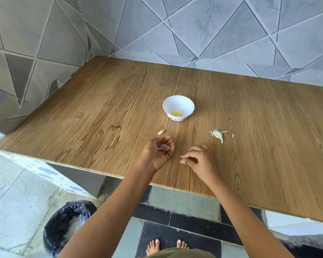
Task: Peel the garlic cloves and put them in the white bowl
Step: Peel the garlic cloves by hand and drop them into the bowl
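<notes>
Counted a few cloves [176,113] already in the bowl [187,102], at the middle of the worktop [101,108]. Found another clove [161,132] loose just before it, and a garlic piece [218,135] with torn skin to its right, both short of the front edge. Cupped skins [163,147] in the left hand [156,152], palm up, fingers curled round them. Pressed the fingertips of the right hand [199,161] together at the wood; could not tell whether pinching anything. Judged it best to gather scraps with light pinches, keep the cupped palm level, then tip it over the bin [69,224] below the front-left edge.
</notes>
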{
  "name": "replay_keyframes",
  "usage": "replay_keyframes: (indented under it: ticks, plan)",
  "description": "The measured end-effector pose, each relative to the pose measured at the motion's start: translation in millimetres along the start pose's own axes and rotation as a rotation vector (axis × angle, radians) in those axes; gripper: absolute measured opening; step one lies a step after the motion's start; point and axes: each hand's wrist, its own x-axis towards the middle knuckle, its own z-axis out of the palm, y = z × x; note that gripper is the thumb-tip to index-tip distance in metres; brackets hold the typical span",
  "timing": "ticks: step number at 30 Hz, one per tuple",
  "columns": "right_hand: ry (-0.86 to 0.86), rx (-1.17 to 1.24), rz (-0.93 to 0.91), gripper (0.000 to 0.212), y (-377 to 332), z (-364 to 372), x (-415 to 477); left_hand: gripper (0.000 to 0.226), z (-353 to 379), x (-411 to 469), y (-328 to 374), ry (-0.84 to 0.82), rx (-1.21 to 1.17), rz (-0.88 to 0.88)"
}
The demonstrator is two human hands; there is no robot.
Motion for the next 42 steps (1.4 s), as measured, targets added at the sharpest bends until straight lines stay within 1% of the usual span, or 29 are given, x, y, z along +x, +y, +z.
replay_keyframes:
  ticks: [3,6,8,10,12,13,15,16,18,19,21,23,25,28,29,30,32,33,34,36,38,40,42]
  plan:
    - [-0.011,-0.007,-0.055,0.009,0.7,0.9,7.8,0.034,0.3,-0.7,-1.3,0.003,-0.006,-0.002]
    - [-0.021,-0.185,-0.159,0.009,-0.8,2.8,16.8,0.035,1.6,-1.1,-2.6,0.004,-0.002,0.001]
    - [-0.061,-0.302,-0.235,0.009,-4.9,4.7,18.6,0.034,1.5,-1.5,-2.1,0.006,-0.004,0.002]
    - [-0.094,-0.344,-0.243,0.003,-4.5,4.9,22.1,0.033,1.2,-2.6,-1.7,0.002,-0.009,0.008]
    - [-0.098,-0.237,-0.122,0.006,-5.8,0.5,27.6,0.033,0.7,-3.9,-2.2,0.005,0.003,0.016]
    - [-0.044,-0.155,-0.084,0.009,-5.6,-2.1,30.1,0.033,1.0,-4.3,-3.8,0.009,0.020,0.016]
    - [0.081,-0.052,-0.088,0.013,-11.3,-9.8,32.7,0.031,3.2,-5.7,-8.2,0.003,0.044,0.000]
    - [0.096,-0.041,-0.125,0.013,-15.6,-13.6,32.1,0.029,5.5,-6.7,-11.2,-0.007,0.045,-0.021]
    - [0.076,-0.084,-0.196,0.018,-24.1,-18.8,29.9,0.027,11.2,-8.2,-16.6,-0.018,0.043,-0.058]
    - [0.081,-0.118,-0.202,0.020,-27.7,-20.4,28.4,0.027,13.8,-8.9,-18.7,-0.019,0.037,-0.068]
    - [0.142,-0.156,-0.173,0.014,-31.7,-23.1,27.9,0.027,16.9,-9.2,-20.8,-0.019,0.014,-0.082]
    - [0.195,-0.177,-0.125,0.017,-33.3,-25.0,27.2,0.032,16.8,-8.7,-21.8,-0.022,0.012,-0.083]
    - [0.181,-0.194,-0.119,0.020,-35.2,-26.4,25.4,0.037,17.1,-8.0,-22.1,-0.031,0.013,-0.074]
    - [0.140,-0.204,-0.197,0.003,-31.3,-24.6,20.4,0.034,19.0,-6.8,-22.6,-0.030,0.011,-0.073]
    - [0.143,-0.187,-0.199,0.010,-29.2,-24.4,19.0,0.033,19.2,-6.9,-22.8,-0.035,0.011,-0.071]
    - [0.165,-0.151,-0.179,0.014,-26.2,-25.4,17.4,0.033,19.3,-6.3,-22.7,-0.042,0.013,-0.070]
    - [0.245,-0.054,-0.092,0.013,-14.8,-27.7,11.5,0.036,17.7,-6.4,-21.7,-0.052,0.012,-0.078]
    - [0.266,-0.012,-0.039,0.012,-7.4,-28.5,5.8,0.037,16.3,-6.6,-20.7,-0.052,0.011,-0.081]
    - [0.252,0.035,0.012,0.012,1.0,-27.7,-0.7,0.037,14.3,-6.3,-19.4,-0.046,0.011,-0.079]
    - [0.114,0.115,0.107,0.018,11.5,-27.5,-14.5,0.036,10.7,-5.7,-17.2,-0.029,0.011,-0.069]
    - [-0.025,0.091,0.167,0.027,15.7,-24.7,-24.8,0.035,9.1,-5.5,-16.1,-0.023,0.017,-0.064]
    - [-0.049,0.087,0.184,0.030,15.5,-20.5,-25.5,0.034,9.6,-5.1,-16.5,-0.026,0.027,-0.064]
    - [-0.049,0.115,0.196,0.028,12.5,-15.6,-20.5,0.034,9.7,-4.3,-16.9,-0.025,0.029,-0.066]
